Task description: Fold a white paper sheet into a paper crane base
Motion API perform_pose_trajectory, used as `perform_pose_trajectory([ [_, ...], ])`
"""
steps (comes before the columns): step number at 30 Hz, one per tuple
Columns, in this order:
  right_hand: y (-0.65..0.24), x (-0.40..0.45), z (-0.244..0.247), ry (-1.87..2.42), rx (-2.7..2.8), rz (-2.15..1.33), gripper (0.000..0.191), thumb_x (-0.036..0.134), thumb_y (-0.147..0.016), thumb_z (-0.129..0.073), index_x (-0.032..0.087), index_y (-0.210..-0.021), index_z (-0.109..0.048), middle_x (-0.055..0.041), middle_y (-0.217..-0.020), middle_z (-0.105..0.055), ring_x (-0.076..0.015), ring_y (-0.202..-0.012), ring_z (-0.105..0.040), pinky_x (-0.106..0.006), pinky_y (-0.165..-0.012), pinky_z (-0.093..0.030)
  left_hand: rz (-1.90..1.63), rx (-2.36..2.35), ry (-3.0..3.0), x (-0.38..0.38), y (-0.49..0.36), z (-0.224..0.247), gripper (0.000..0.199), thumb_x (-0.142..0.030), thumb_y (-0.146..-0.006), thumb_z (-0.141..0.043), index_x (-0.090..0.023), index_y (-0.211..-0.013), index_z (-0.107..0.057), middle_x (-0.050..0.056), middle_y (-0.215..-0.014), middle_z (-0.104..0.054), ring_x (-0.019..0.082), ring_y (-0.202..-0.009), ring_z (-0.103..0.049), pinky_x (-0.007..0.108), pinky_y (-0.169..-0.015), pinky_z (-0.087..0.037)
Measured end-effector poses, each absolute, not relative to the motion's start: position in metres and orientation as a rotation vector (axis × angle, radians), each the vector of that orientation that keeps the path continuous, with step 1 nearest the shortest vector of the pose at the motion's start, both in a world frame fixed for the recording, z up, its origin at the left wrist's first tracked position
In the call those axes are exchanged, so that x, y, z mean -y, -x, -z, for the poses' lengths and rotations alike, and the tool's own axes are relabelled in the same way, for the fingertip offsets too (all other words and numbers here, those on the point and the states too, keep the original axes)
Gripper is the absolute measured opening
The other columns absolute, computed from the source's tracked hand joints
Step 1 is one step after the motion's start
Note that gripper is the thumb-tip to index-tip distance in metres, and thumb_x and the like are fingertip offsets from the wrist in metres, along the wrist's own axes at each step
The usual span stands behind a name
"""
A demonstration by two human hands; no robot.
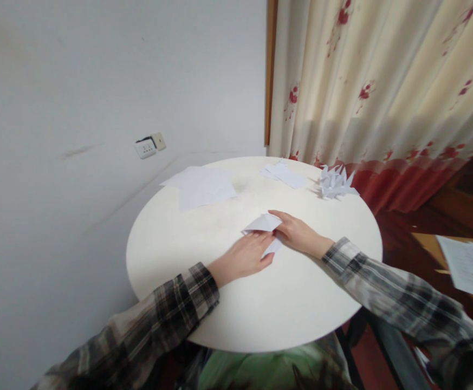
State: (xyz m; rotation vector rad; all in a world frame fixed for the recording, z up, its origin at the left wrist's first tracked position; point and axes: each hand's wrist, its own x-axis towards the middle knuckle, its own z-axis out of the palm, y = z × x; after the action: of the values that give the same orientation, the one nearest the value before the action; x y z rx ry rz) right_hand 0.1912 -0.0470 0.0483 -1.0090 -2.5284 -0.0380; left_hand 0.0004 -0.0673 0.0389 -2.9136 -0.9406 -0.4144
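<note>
A small folded sheet of white paper (263,222) lies near the middle of the round white table, one flap raised. My left hand (243,255) rests across its near part, fingers stretched out flat and thumb apart. At the paper's right edge, my right hand (299,233) grips it between thumb and fingers, though the fingertips are partly hidden. Some of the paper shows below, between the left fingers and thumb. Both forearms wear plaid sleeves.
Large white sheets (206,187) lie at the table's back left. Smaller paper pieces (285,174) lie at the back, beside a cluster of folded paper cranes (334,182). The round table (260,314) stands near a wall with a socket (145,148) and a flowered curtain (362,108).
</note>
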Motion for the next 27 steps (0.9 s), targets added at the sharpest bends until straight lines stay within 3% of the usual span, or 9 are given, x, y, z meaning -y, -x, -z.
perform_pose_trajectory([
  [2, -0.197, 0.049, -0.050, 0.868, 2.509, 0.060, 0.029, 0.012, -0.081, -0.046, 0.016, -0.106, -0.059, -0.0142, -0.133, -0.042, -0.0222, -0.123, -0.039, -0.037, -0.097, -0.039, 0.405, 0.961, 2.924, 0.066, 0.000, -0.040, 0.034, -0.030, -0.085, -0.046, -0.013, -0.114, -0.049, 0.011, -0.112, -0.060, 0.024, -0.102, -0.056, 0.038, -0.091, -0.042],
  [5, -0.205, 0.053, -0.051, 0.785, 2.408, 0.045, 0.030, 0.006, -0.076, -0.042, 0.018, -0.098, -0.060, -0.0110, -0.125, -0.050, -0.0193, -0.117, -0.044, -0.035, -0.094, -0.041, 0.447, 0.951, 2.922, 0.065, 0.003, -0.040, 0.039, -0.034, -0.086, -0.046, -0.012, -0.118, -0.047, 0.012, -0.117, -0.057, 0.024, -0.108, -0.053, 0.038, -0.094, -0.041],
  [9, -0.209, 0.053, -0.048, 1.002, 2.181, -0.067, 0.021, 0.005, -0.074, -0.040, 0.017, -0.083, -0.055, -0.0065, -0.090, -0.061, -0.0148, -0.083, -0.056, -0.027, -0.075, -0.045, 0.464, 0.902, 2.936, 0.062, 0.006, -0.038, 0.047, -0.036, -0.088, -0.043, -0.011, -0.127, -0.041, 0.012, -0.129, -0.049, 0.022, -0.118, -0.046, 0.034, -0.100, -0.035],
  [13, -0.203, 0.045, -0.039, 1.248, 2.115, -0.309, 0.005, 0.020, -0.078, -0.049, 0.018, -0.083, -0.051, 0.0010, -0.068, -0.057, -0.0118, -0.059, -0.050, -0.023, -0.058, -0.039, 0.422, 0.903, 2.948, 0.061, 0.007, -0.038, 0.048, -0.038, -0.088, -0.041, -0.011, -0.129, -0.041, 0.011, -0.131, -0.048, 0.022, -0.119, -0.044, 0.034, -0.101, -0.033],
  [17, -0.196, 0.036, -0.033, 1.280, 2.137, -0.435, 0.014, 0.030, -0.078, -0.057, 0.018, -0.079, -0.050, 0.0020, -0.066, -0.054, -0.0113, -0.058, -0.047, -0.022, -0.055, -0.034, 0.396, 0.925, 2.944, 0.061, 0.006, -0.038, 0.048, -0.038, -0.088, -0.041, -0.013, -0.129, -0.041, 0.009, -0.130, -0.049, 0.024, -0.119, -0.043, 0.035, -0.100, -0.035],
  [27, -0.196, 0.031, -0.031, 1.390, 2.121, -0.404, 0.017, 0.034, -0.078, -0.058, 0.018, -0.076, -0.052, 0.0019, -0.064, -0.056, -0.0108, -0.057, -0.048, -0.021, -0.054, -0.032, 0.387, 0.917, 2.938, 0.065, 0.005, -0.036, 0.048, -0.040, -0.088, -0.041, -0.012, -0.127, -0.043, 0.010, -0.129, -0.050, 0.023, -0.118, -0.044, 0.034, -0.099, -0.035],
])
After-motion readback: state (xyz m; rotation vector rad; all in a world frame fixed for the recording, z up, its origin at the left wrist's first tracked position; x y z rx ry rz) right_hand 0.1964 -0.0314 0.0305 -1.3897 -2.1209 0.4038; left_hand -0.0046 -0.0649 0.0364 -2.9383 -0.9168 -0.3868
